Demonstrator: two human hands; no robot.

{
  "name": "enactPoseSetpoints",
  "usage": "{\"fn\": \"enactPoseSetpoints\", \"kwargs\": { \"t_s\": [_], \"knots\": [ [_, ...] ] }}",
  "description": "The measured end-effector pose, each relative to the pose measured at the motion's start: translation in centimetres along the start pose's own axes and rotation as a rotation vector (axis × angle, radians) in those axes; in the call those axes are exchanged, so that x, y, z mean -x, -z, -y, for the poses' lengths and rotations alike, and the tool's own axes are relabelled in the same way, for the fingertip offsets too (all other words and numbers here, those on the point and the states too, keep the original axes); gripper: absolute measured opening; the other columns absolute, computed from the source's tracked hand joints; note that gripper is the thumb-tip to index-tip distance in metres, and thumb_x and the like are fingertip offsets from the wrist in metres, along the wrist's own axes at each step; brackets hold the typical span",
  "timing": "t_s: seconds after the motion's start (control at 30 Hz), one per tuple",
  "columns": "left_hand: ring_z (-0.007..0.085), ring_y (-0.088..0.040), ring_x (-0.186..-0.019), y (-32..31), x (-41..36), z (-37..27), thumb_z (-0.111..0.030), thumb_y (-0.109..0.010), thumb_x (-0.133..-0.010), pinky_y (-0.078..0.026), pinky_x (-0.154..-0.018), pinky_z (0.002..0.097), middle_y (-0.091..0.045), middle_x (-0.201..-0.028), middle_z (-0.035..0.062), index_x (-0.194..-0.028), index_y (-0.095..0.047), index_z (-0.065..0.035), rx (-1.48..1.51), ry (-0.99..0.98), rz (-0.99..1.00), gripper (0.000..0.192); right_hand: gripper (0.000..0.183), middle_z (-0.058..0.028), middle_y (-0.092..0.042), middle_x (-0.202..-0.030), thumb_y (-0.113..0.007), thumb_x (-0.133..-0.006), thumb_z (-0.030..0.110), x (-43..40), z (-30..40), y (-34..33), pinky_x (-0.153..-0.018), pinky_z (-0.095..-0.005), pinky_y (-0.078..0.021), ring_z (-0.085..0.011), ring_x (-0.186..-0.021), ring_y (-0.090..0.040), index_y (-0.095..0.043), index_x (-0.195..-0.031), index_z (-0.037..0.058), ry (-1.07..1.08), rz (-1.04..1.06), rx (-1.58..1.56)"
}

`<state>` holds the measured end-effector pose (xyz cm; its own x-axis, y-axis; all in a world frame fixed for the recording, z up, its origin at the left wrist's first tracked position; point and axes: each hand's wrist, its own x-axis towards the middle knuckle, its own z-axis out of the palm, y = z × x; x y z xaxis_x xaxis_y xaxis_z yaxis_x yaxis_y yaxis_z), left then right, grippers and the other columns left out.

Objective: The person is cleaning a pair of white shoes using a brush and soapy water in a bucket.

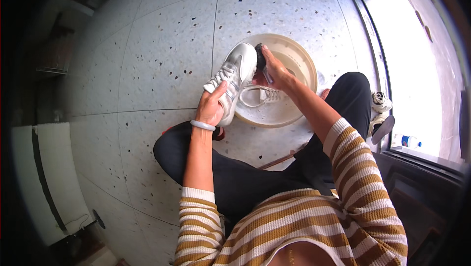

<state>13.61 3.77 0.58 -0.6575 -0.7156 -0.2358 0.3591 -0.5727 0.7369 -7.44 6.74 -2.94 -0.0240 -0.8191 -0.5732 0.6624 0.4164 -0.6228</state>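
Observation:
My left hand [211, 106] grips a white lace-up sneaker [235, 73] near its heel, thumb across the side and toe pointing away from me. In my right hand [275, 68] is a dark-bristled brush [260, 57], held against or very close to the sneaker's toe edge; the fingers hide part of its handle. Below both hands stands a round beige basin [312, 71] on the floor, with some liquid in it. A second white shoe with laces [254, 96] lies inside the basin, towards its near left side.
Speckled floor tiles [165, 63] surround the basin. My bent knees are on either side. To the right, more shoes [381, 102] sit by a door frame, near a plastic bottle with a blue cap [411, 142]. A white box-like object [60, 177] is at the far left.

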Motion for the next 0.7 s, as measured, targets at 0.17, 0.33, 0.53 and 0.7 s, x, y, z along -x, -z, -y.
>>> {"fn": "enactPoseSetpoints", "kwargs": {
  "t_s": [0.17,0.33,0.53,0.7],
  "knots": [
    [0.0204,-0.053,-0.114,0.7,0.0,0.9,-0.010,-0.052,-0.094,-0.042,-0.099,0.0330,-0.054,-0.123,0.0119,-0.125,-0.048,0.0029,0.177,-0.001,-0.082,0.034,0.067,-0.0064,-0.051,-0.066,-0.034,-0.088,0.068,0.8,-1.4,-2.2,-0.046,-0.0299,-0.0467,-0.0176,-0.053,-0.055,-0.054,-0.091,0.0038,0.090,-0.253,0.140],
    [0.0200,-0.056,-0.108,1.5,-1.4,0.8,-0.015,-0.051,-0.095,-0.044,-0.096,0.0333,-0.058,-0.118,0.0124,-0.122,-0.050,0.0027,0.350,0.037,-0.088,0.032,0.063,-0.0130,-0.050,-0.063,-0.033,-0.093,0.059,0.6,-3.8,-2.6,-0.052,-0.0345,-0.0409,-0.0231,-0.054,-0.051,-0.050,-0.080,-0.0003,0.497,-0.322,0.524],
    [0.0205,-0.057,-0.105,1.2,-2.6,-0.5,-0.006,-0.059,-0.089,-0.046,-0.092,0.0320,-0.059,-0.116,0.0105,-0.121,-0.051,0.0034,0.118,-0.028,-0.155,0.034,0.052,-0.0305,-0.058,-0.073,-0.048,-0.091,0.048,5.0,-8.2,-6.6,-0.067,-0.0486,-0.0450,-0.0469,-0.075,-0.059,-0.048,-0.087,-0.0046,0.566,-0.168,0.870],
    [0.0167,-0.054,-0.108,1.7,-3.1,-0.4,-0.009,-0.056,-0.092,-0.042,-0.094,0.0292,-0.057,-0.119,0.0080,-0.124,-0.050,0.0013,-0.137,-0.101,-0.073,0.035,0.052,-0.0252,-0.060,-0.067,-0.049,-0.090,0.050,4.5,-7.0,-7.0,-0.060,-0.0496,-0.0461,-0.0424,-0.064,-0.060,-0.049,-0.081,-0.0016,0.572,-0.240,1.174]
  ]
}}
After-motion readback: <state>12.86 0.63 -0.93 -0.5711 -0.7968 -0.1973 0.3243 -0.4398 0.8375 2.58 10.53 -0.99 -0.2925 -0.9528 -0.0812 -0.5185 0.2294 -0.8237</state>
